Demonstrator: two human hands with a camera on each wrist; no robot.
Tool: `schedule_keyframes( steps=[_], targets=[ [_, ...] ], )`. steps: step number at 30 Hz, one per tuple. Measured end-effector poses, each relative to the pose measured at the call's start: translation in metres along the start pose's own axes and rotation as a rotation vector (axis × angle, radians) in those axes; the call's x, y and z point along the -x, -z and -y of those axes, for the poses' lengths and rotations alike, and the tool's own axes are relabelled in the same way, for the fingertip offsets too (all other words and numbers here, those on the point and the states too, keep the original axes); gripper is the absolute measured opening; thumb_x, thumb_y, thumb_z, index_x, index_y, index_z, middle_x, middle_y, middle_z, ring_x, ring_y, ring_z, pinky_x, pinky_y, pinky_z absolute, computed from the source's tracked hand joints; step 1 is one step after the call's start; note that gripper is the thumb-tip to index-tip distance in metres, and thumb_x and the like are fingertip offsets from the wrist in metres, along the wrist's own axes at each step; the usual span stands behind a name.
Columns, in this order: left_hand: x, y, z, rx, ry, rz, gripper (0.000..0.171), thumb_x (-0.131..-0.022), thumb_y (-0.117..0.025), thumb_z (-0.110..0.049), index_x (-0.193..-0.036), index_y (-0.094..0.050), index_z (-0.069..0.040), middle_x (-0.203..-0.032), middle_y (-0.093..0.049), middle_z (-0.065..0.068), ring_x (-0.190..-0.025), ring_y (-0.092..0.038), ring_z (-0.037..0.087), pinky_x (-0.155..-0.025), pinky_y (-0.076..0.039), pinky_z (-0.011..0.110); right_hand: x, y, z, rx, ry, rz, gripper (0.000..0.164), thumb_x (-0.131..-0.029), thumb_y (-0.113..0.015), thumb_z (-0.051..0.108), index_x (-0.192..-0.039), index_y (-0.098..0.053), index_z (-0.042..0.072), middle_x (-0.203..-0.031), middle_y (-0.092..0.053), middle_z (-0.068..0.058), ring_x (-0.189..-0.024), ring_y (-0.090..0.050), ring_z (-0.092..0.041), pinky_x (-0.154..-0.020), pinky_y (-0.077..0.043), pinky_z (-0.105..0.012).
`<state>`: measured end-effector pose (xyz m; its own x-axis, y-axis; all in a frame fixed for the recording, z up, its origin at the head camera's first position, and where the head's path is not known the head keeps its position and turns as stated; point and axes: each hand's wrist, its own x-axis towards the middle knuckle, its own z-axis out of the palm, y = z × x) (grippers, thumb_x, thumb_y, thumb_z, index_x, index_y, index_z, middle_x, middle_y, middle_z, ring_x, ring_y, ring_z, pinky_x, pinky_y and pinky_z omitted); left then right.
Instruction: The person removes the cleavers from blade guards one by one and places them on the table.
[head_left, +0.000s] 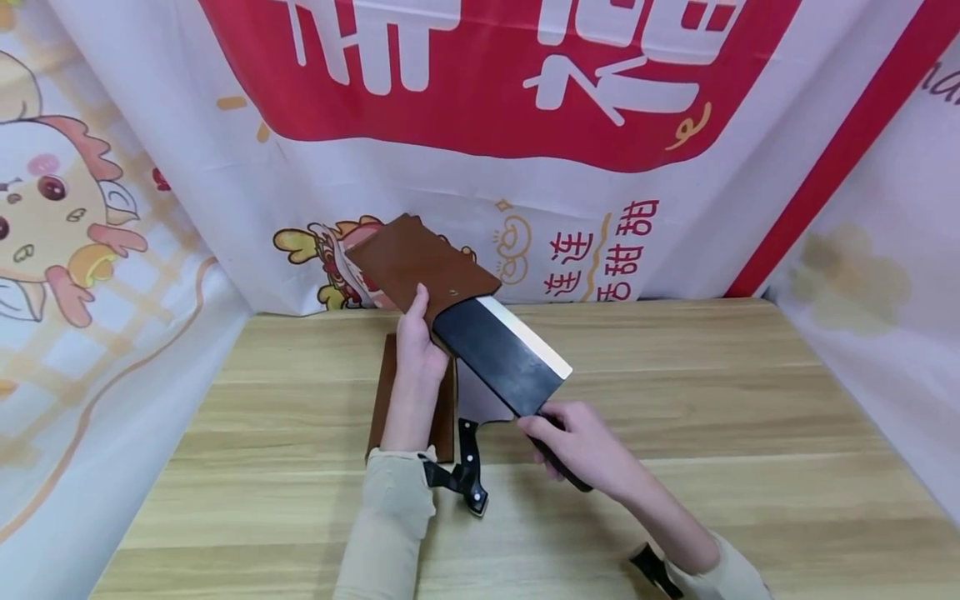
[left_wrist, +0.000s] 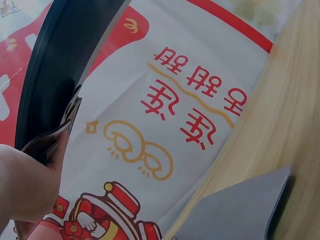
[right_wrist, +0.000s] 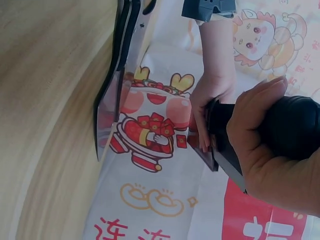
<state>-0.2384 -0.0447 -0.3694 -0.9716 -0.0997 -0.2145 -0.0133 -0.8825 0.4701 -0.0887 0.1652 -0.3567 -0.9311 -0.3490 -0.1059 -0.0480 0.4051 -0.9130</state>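
Held up slantwise above the table is a cleaver with a dark blade and a bright edge (head_left: 510, 354). Its far part sits inside a brown sheath (head_left: 423, 262). My left hand (head_left: 422, 342) holds the sheath near its mouth, thumb on the upper face. With my right hand (head_left: 573, 437) I grip the black cleaver handle (right_wrist: 295, 125); the fingers wrap round it in the right wrist view. Below lies a second cleaver with a grey blade (head_left: 478, 396) and a black riveted handle (head_left: 469, 446). Beside it is another brown sheath (head_left: 384, 408), partly hidden by my left forearm.
The wooden table (head_left: 712, 400) meets a printed cloth backdrop (head_left: 465, 192) at its far edge. More printed cloth hangs on the left (head_left: 112, 333) and right (head_left: 862, 333). A black strap (head_left: 442, 477) shows at my left cuff.
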Motion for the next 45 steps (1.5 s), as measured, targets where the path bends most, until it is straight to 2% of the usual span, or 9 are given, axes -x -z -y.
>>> schedule_keyframes(
  steps=[5, 9, 15, 23, 28, 32, 35, 37, 45],
  targets=[
    [-0.007, 0.005, -0.015, 0.077, -0.036, -0.034, 0.028, -0.109, -0.053, -0.019, -0.135, -0.050, -0.008, -0.126, -0.064, 0.008, -0.114, -0.064, 0.019, -0.087, -0.058, 0.030, 0.004, 0.003, 0.003, 0.008, 0.004, 0.028, 0.035, -0.103, -0.061, 0.024, -0.075, -0.061, 0.004, -0.062, -0.060, -0.004, -0.049, -0.057, -0.017, -0.046, -0.050, -0.030],
    [-0.009, 0.009, -0.023, 0.082, -0.057, -0.061, 0.018, -0.108, -0.053, -0.014, -0.124, -0.053, -0.004, -0.109, -0.067, 0.010, -0.095, -0.069, 0.021, -0.072, -0.061, 0.032, 0.008, 0.009, 0.007, -0.012, 0.010, 0.044, 0.034, -0.103, -0.062, 0.024, -0.076, -0.062, 0.003, -0.063, -0.061, -0.004, -0.049, -0.057, -0.016, -0.046, -0.051, -0.030],
    [-0.009, 0.011, -0.023, 0.031, -0.070, -0.056, 0.013, -0.108, -0.052, -0.010, -0.119, -0.055, -0.003, -0.104, -0.069, 0.008, -0.092, -0.070, 0.019, -0.074, -0.061, 0.031, 0.014, 0.024, 0.014, -0.037, 0.004, 0.009, 0.034, -0.104, -0.061, 0.024, -0.080, -0.064, 0.001, -0.066, -0.061, -0.008, -0.052, -0.058, -0.017, -0.047, -0.053, -0.031],
    [-0.009, 0.008, -0.021, -0.003, -0.043, -0.056, 0.011, -0.108, -0.052, -0.011, -0.118, -0.054, -0.006, -0.111, -0.064, 0.009, -0.101, -0.063, 0.020, -0.073, -0.057, 0.033, 0.019, 0.049, 0.013, -0.156, -0.036, -0.158, 0.029, -0.104, -0.061, 0.019, -0.091, -0.065, -0.007, -0.069, -0.061, -0.014, -0.053, -0.057, -0.015, -0.048, -0.052, -0.029],
    [-0.006, 0.008, -0.020, -0.064, -0.013, -0.050, 0.011, -0.108, -0.054, -0.012, -0.118, -0.054, -0.008, -0.104, -0.068, 0.006, -0.094, -0.066, 0.017, -0.072, -0.056, 0.031, 0.020, 0.062, 0.013, -0.179, -0.029, -0.220, 0.030, -0.105, -0.058, 0.019, -0.098, -0.066, -0.009, -0.072, -0.062, -0.013, -0.054, -0.059, -0.016, -0.049, -0.054, -0.031],
    [-0.002, 0.005, -0.014, -0.131, 0.008, -0.039, 0.014, -0.107, -0.056, -0.013, -0.121, -0.055, -0.009, -0.104, -0.070, 0.003, -0.094, -0.068, 0.015, -0.079, -0.058, 0.030, 0.019, 0.069, 0.011, -0.192, -0.040, -0.252, 0.032, -0.107, -0.057, 0.022, -0.100, -0.066, -0.008, -0.073, -0.063, -0.013, -0.054, -0.060, -0.017, -0.050, -0.055, -0.032],
    [0.002, 0.001, -0.006, -0.172, 0.029, -0.014, 0.020, -0.105, -0.059, -0.013, -0.124, -0.054, -0.009, -0.111, -0.069, 0.003, -0.101, -0.068, 0.015, -0.092, -0.055, 0.028, 0.018, 0.073, 0.010, -0.212, -0.056, -0.274, 0.034, -0.107, -0.057, 0.026, -0.099, -0.066, -0.007, -0.073, -0.064, -0.015, -0.054, -0.060, -0.017, -0.050, -0.055, -0.032],
    [0.005, -0.001, 0.000, -0.209, 0.052, 0.006, 0.023, -0.104, -0.062, -0.014, -0.125, -0.054, -0.009, -0.111, -0.069, 0.003, -0.101, -0.068, 0.014, -0.094, -0.053, 0.027, 0.018, 0.075, 0.009, -0.227, -0.063, -0.287, 0.035, -0.107, -0.057, 0.028, -0.099, -0.066, -0.006, -0.074, -0.064, -0.015, -0.054, -0.060, -0.017, -0.050, -0.056, -0.032],
    [0.014, -0.008, 0.034, -0.481, 0.150, 0.062, 0.032, -0.096, -0.070, -0.018, -0.121, -0.053, -0.009, -0.091, -0.072, 0.002, -0.073, -0.071, 0.014, -0.071, -0.059, 0.027, 0.014, 0.086, 0.002, -0.287, -0.099, -0.346, 0.038, -0.108, -0.057, 0.034, -0.098, -0.067, -0.002, -0.073, -0.066, -0.011, -0.055, -0.061, -0.016, -0.053, -0.057, -0.031]
  ],
)
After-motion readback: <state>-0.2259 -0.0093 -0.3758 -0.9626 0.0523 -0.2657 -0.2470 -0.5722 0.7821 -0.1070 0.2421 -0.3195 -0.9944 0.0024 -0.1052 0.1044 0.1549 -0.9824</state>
